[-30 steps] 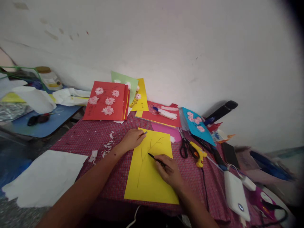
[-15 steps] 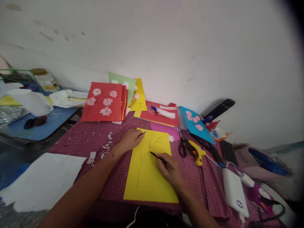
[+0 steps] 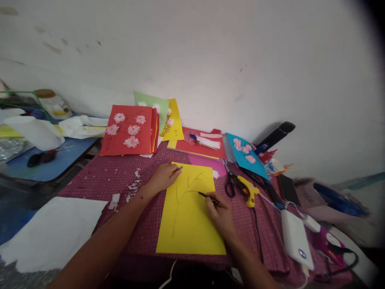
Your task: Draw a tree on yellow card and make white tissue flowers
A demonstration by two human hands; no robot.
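A yellow sheet of paper (image 3: pixel 192 228) lies before me with thin dark branching lines drawn on it. My right hand (image 3: pixel 219 210) is closed around a black brush pen (image 3: pixel 213 199), whose tip touches the sheet at the end of a curved line right of the main stem. At the sheet's upper left corner rests my left hand (image 3: pixel 165 176), its fingers pinching a small grey piece (image 3: pixel 180 168) that looks like a pen cap. The inner side of that grip is hidden.
Red cards with pink paper flowers (image 3: pixel 126 128) lean at the back left. To the right lie black-handled scissors (image 3: pixel 231 185), a yellow glue gun (image 3: pixel 249 190), a blue flowered card (image 3: pixel 248 154) and a white power bank (image 3: pixel 297 240). Paper scraps (image 3: pixel 134 186) litter the checked cloth (image 3: pixel 99 172).
My right hand has moved the brush pen rightward, leaving a new curved line from the stem. My left hand stays at the sheet's corner. The view has shifted slightly.
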